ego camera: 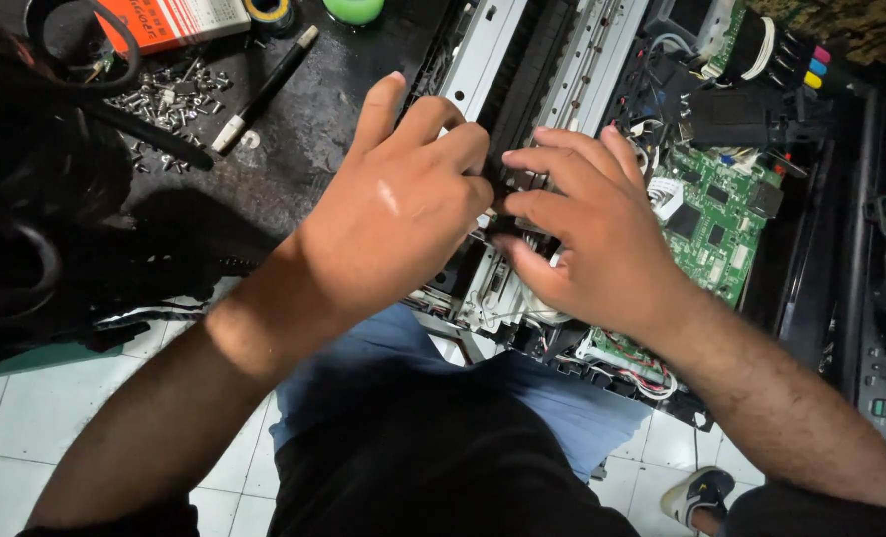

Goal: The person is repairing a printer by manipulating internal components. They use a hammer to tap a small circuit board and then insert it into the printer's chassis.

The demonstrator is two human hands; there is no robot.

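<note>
An opened printer [522,70] lies in front of me, its metal frame and black roller bar exposed. My left hand [403,199] rests on the frame with its fingers curled onto a small black part [518,182] at the middle of the bar. My right hand [592,229] meets it from the right, fingertips pressing on that same black part. Whether either hand fully grips the part is hidden by the fingers. A green circuit board [716,224] sits just right of my right hand.
A pile of loose screws [169,99] and a black-handled tool [264,89] lie on the dark mat at upper left, near an orange box [179,20]. Ink cartridge caps [811,65] show at upper right. White floor tiles [25,428] lie below.
</note>
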